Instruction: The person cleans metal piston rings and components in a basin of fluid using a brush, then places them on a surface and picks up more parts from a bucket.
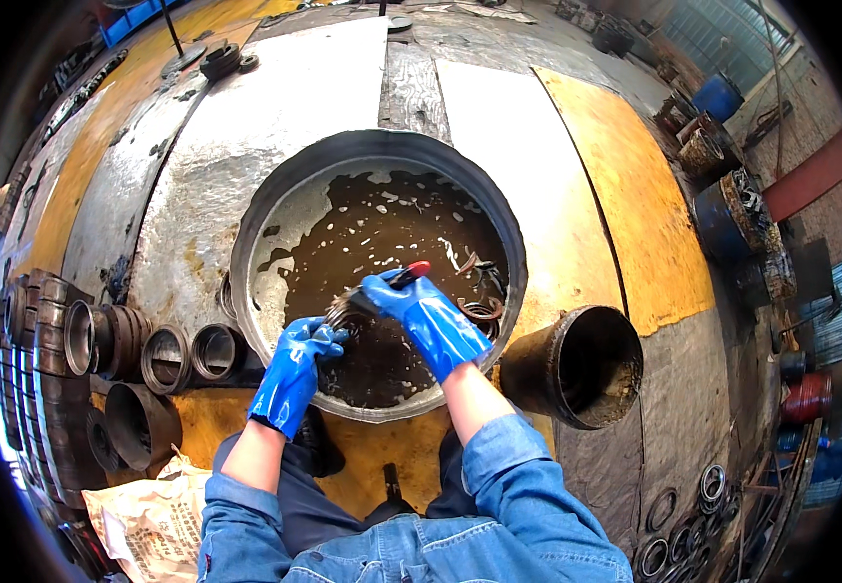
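Observation:
A wide round metal tub (275, 189) of murky brown liquid with patches of foam stands in front of me. Over its near half, my right hand (411, 303) in a blue rubber glove grips a brush (404, 276) with a dark handle and a red end. The bristles point down-left toward my left hand (303, 355), also gloved in blue. Its fingers are curled at the bristles, and whatever they hold is hidden. Several curved metal pieces (480, 309) lie at the tub's right inner side, partly in the liquid.
Right of the tub, a dark open metal cylinder (601, 367) leans on its side. Left are several metal rings and sleeves (166, 360) and a paper sack (154, 510). Loose rings (656, 556) lie at lower right. Drums (722, 219) line the right side.

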A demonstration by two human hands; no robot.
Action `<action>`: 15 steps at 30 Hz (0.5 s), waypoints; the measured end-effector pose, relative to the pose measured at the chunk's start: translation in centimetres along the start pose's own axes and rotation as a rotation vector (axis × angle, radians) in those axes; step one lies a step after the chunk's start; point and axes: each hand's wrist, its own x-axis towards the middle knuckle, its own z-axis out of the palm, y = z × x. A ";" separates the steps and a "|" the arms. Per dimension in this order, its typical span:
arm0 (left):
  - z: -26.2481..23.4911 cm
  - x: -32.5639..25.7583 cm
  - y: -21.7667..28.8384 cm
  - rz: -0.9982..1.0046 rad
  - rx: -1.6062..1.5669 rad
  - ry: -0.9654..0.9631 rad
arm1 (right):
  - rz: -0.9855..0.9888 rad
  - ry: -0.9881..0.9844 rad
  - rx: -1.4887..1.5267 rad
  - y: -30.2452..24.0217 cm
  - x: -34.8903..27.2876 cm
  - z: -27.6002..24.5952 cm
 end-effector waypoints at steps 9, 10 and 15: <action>-0.2 0.6 1.3 0.037 0.133 -0.117 | -0.157 -0.217 0.153 -1.2 -0.4 1.6; -0.3 0.3 1.8 0.091 0.143 -0.149 | -0.198 -0.234 0.086 -2.0 -0.8 2.4; 0.6 -0.5 1.0 -0.029 -0.034 0.020 | 0.081 -0.018 -0.016 -0.2 -0.9 -0.5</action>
